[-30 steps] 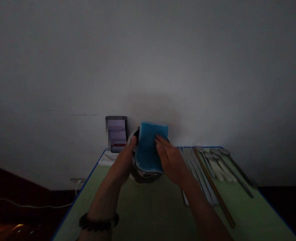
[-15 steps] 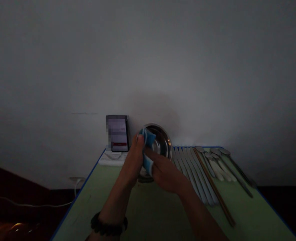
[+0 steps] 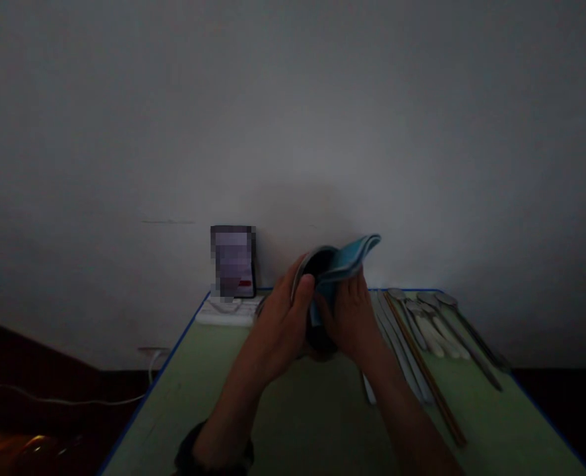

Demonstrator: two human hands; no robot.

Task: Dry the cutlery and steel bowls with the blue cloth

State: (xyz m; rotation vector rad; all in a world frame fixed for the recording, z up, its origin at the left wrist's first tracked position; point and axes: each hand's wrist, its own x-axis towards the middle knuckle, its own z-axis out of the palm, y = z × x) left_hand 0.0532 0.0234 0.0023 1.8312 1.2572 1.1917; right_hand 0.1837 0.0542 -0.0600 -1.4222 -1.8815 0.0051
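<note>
My left hand (image 3: 283, 320) is closed on a shiny metal bowl (image 3: 300, 266), with the thumb over the near side of its rim. The bowl is tilted on edge above the table, and its dark inside shows in part. A blue cloth (image 3: 351, 256) with a pale edge lies against the bowl's right side, its folded top sticking out to the upper right. Pressed to this cloth is my right hand (image 3: 355, 320), fingers pointing up and thumb towards the bowl. Part of its grip is hidden behind the cloth.
Metal knives (image 3: 406, 354), brown chopsticks (image 3: 429, 377) and several spoons and forks (image 3: 429, 330) lie in a row on the right of the green table (image 3: 174, 396). A phone (image 3: 234, 261) leans upright at the back left, behind a white power strip (image 3: 226, 317). The wall stands right behind.
The bowl has turned on edge and shifted right with my left hand. The cloth, flat over the bowl at first, then bunched between my hands, now sits at its right side under my right hand.
</note>
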